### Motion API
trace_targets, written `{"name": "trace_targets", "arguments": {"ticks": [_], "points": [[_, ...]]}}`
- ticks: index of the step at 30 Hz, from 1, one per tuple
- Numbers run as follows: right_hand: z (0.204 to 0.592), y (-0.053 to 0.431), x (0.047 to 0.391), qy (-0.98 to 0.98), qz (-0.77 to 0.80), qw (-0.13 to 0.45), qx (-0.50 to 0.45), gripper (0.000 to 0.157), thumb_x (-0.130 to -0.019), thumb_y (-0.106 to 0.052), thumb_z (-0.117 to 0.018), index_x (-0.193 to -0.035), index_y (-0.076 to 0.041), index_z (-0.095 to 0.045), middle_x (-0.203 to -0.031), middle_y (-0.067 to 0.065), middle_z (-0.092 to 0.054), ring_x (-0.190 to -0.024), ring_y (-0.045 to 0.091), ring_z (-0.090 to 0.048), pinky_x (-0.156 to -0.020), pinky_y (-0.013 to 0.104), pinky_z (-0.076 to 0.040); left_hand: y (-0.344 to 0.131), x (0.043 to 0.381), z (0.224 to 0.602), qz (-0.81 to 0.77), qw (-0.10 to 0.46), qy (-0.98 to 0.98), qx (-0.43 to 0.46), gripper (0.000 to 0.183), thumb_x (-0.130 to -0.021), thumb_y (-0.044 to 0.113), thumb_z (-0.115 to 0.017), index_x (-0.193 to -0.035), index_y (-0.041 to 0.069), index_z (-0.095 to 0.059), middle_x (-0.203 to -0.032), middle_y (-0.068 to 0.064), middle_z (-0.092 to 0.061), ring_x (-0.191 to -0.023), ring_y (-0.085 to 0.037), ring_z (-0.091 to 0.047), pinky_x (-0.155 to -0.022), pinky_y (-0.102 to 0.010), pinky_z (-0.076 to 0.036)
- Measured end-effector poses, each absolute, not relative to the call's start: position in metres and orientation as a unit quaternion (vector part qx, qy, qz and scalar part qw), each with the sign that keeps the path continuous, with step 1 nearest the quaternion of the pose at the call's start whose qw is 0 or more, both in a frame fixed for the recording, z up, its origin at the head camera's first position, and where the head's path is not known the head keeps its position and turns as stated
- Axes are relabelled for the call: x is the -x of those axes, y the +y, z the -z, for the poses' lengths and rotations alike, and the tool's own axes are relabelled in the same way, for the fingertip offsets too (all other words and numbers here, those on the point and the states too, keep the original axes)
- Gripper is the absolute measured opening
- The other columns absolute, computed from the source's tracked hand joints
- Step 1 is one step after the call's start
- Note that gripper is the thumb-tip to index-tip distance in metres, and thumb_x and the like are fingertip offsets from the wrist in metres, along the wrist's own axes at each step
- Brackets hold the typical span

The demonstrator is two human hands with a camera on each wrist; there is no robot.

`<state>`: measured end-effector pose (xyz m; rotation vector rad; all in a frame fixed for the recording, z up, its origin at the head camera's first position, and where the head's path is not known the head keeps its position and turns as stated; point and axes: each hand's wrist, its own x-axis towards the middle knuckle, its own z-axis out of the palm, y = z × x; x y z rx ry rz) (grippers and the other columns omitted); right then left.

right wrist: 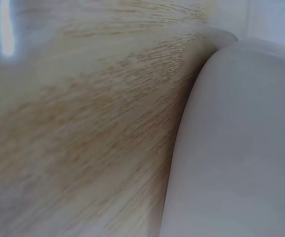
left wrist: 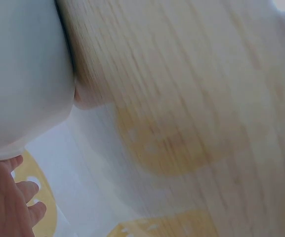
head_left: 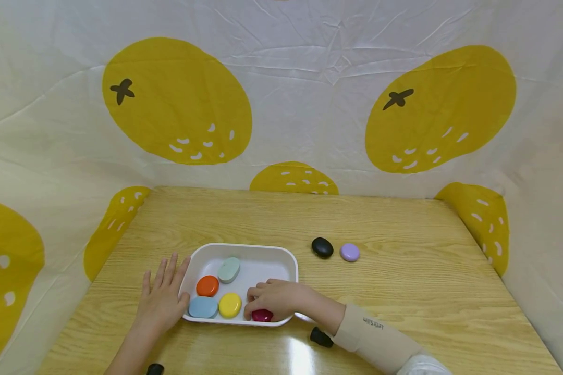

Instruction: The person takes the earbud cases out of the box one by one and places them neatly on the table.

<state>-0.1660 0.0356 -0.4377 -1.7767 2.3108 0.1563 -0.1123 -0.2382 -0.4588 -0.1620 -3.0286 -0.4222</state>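
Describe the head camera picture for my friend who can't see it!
A person's right hand holds a dark red stone in a white tray, and the left hand touches the tray's left side. The tray also has an orange stone, yellow stone, light blue stone and pale green stone. A black stone and purple stone lie on the table to the right.

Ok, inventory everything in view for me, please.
tray: one, white, on the table
table: one, light wood-toned, foreground
cloth: one expanse, white with yellow shapes, behind table
orange stone, blue stone, yellow stone, mint stone, crimson stone: one each, coloured as named, in tray
black stone, lilac stone: one each, coloured as named, right of tray
small objects: two, black, low in head view
sleeve: one, beige, right forearm
garment: one, white, past the sleeve
left grip: one, bare, at tray's left side
right grip: one, bare, curled over crimson stone
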Motion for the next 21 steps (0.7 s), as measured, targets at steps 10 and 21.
{"name": "trace_targets", "arguments": {"ticks": [10,21], "points": [[0.438,0.042,0.172,0.811,-0.002,0.086,0.579,0.039,-0.075,-0.031,-0.071,-0.112,-0.032,-0.059,-0.107,-0.008,-0.05,-0.093,0.003,-0.047,-0.079,0.016,-0.037,-0.237,0.112,0.457,0.135,0.034,-0.989,0.05,0.066,-0.086,0.021,-0.045,-0.146,0.011,-0.02,-0.151,-0.019,-0.01,-0.137,-0.039,-0.007,-0.105,-0.061,0.002],[0.418,0.103,0.207,0.866,0.199,-0.07,0.453,0.045,-0.067,-0.022,-0.072,-0.11,-0.02,-0.06,-0.107,0.005,-0.052,-0.089,0.016,-0.051,-0.076,0.029,-0.044,-0.237,0.112,0.456,0.132,0.023,-0.99,0.047,0.066,-0.086,0.022,-0.045,-0.146,0.011,-0.019,-0.151,-0.019,-0.009,-0.137,-0.039,-0.006,-0.105,-0.061,0.002]]}}
